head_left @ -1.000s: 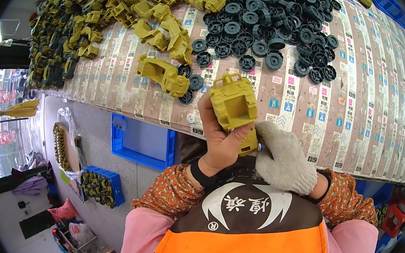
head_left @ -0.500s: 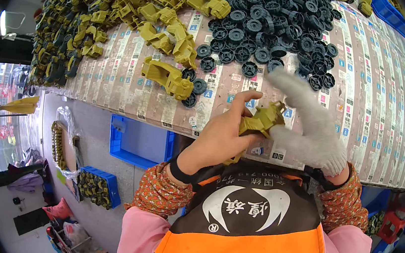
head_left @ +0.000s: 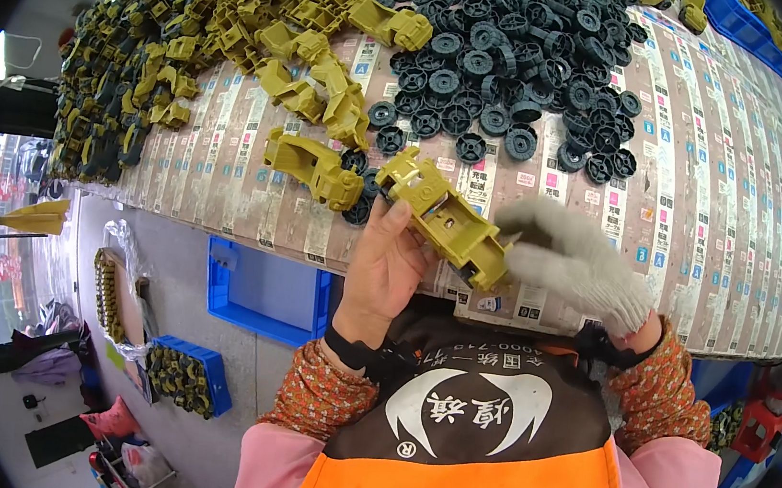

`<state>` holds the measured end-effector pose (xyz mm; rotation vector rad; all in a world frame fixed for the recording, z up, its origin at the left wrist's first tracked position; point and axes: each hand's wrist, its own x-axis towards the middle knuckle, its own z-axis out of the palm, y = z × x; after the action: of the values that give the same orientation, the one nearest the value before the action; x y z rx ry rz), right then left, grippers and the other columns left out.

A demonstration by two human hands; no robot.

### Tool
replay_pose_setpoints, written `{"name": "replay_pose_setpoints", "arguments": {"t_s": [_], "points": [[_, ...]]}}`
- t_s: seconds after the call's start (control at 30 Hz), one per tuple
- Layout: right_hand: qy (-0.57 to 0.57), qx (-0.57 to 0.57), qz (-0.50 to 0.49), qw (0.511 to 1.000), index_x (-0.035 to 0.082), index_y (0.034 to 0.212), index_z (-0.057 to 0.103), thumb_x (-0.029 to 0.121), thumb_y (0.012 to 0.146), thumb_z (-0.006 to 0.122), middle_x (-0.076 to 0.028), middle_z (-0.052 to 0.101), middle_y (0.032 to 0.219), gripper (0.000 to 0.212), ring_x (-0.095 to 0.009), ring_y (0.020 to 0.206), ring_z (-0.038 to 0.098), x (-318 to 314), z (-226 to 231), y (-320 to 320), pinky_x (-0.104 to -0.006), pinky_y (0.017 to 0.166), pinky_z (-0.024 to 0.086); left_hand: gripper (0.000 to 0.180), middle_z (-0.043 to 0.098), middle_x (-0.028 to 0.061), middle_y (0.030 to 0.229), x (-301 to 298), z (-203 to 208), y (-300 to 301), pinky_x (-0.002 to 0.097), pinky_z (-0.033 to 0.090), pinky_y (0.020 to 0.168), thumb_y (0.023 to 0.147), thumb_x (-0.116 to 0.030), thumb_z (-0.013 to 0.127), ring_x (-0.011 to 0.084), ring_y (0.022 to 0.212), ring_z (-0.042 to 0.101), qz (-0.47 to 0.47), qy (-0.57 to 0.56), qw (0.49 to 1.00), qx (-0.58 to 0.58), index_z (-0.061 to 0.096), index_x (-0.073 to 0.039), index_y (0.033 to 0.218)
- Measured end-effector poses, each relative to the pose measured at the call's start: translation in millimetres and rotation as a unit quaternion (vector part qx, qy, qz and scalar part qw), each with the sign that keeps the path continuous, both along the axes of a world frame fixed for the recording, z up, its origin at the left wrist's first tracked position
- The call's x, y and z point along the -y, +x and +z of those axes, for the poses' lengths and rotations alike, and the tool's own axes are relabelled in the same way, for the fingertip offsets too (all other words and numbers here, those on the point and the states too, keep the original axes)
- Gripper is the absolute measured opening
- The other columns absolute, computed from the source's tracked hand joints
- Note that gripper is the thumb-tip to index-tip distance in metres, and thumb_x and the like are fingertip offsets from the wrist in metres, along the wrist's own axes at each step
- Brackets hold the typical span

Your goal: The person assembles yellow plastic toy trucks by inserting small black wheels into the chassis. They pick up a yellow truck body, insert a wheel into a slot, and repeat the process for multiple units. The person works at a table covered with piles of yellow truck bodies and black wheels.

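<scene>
My bare left hand [head_left: 386, 268] grips an olive-yellow plastic toy truck body [head_left: 451, 224], holding it tilted just above the near part of the table. Its open bed faces up, and the thumb presses its side. My right hand [head_left: 577, 265], in a grey knitted glove, is at the truck's right end, thumb and fingers curled toward each other. A dark patch shows between them; whether it is a part or shadow I cannot make out. Close to my left hand lies another olive truck body [head_left: 313, 170] with black wheels beside it.
A heap of black toy wheels [head_left: 498, 63] covers the far middle of the table [head_left: 701, 231]. Olive truck bodies [head_left: 323, 82] pile up at the far left. Below the table's edge are a blue crate [head_left: 263, 324] and a blue box of truck parts [head_left: 183, 377].
The truck body has turned so its open bed shows, and my left hand has shifted its grip beneath it. My gloved right hand has come down from near the wheels, its spread fingers curling in.
</scene>
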<state>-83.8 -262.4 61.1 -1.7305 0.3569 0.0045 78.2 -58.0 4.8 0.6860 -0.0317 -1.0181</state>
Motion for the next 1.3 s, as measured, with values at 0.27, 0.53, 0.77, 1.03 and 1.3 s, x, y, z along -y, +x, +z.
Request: {"name": "replay_pose_setpoints", "arguments": {"t_s": [0.27,0.53,0.77,1.03,1.3], "points": [[-0.596,0.068,0.005,0.8,0.009,0.121,0.065,0.008,0.084,0.073,-0.012,0.065,0.106,0.037,-0.033,0.1,0.067,38.2,-19.1,59.8,-0.0428,0.081,0.059,0.057,0.063,0.0067,0.135,4.2,3.0,-7.3,0.0404,0.059,0.1,0.105,-0.025,0.07,0.0199,0.121,0.065,-0.012,0.075,0.996,0.052,0.043,-0.011,0.153],[-0.185,0.063,-0.077,0.978,0.004,0.133,0.063,0.015,0.097,0.072,-0.01,0.069,0.108,0.039,-0.021,0.091,0.068,10.3,-10.8,35.8,-0.0378,0.079,0.056,0.053,0.066,0.0066,0.125,1.9,11.3,-22.0,0.0331,0.062,0.088,0.105,-0.033,0.07,0.0163,0.108,0.069,-0.045,0.115,0.99,0.063,0.05,-0.008,0.148],[0.137,0.012,-0.145,0.98,-0.002,0.144,0.058,0.018,0.105,0.061,-0.008,0.07,0.11,0.044,-0.013,0.095,0.068,-19.8,-3.4,17.8,-0.0297,0.083,0.057,0.068,0.061,0.0085,0.137,8.5,14.7,-33.4,0.0366,0.058,0.099,0.102,-0.023,0.075,0.0202,0.118,0.064,-0.078,0.097,0.989,0.086,0.039,-0.008,0.157],[-0.06,0.083,-0.143,0.984,-0.004,0.147,0.055,0.011,0.102,0.055,-0.023,0.072,0.106,0.047,-0.033,0.088,0.074,-36.8,-17.2,8.6,-0.039,0.082,0.059,0.082,0.052,0.0132,0.147,15.0,10.4,-39.3,0.0377,0.046,0.114,0.103,-0.022,0.073,0.0222,0.132,0.057,-0.041,0.122,0.945,0.302,0.022,-0.007,0.167],[-0.22,0.024,-0.101,0.97,-0.004,0.144,0.056,0.001,0.093,0.059,-0.03,0.071,0.114,0.051,-0.047,0.105,0.071,-42.0,-9.6,-2.6,-0.0492,0.088,0.057,0.089,0.052,0.0146,0.143,13.2,10.1,-37.1,0.0383,0.043,0.113,0.103,-0.018,0.071,0.0241,0.128,0.056,-0.103,0.155,0.848,0.496,0.011,-0.011,0.169]]}}
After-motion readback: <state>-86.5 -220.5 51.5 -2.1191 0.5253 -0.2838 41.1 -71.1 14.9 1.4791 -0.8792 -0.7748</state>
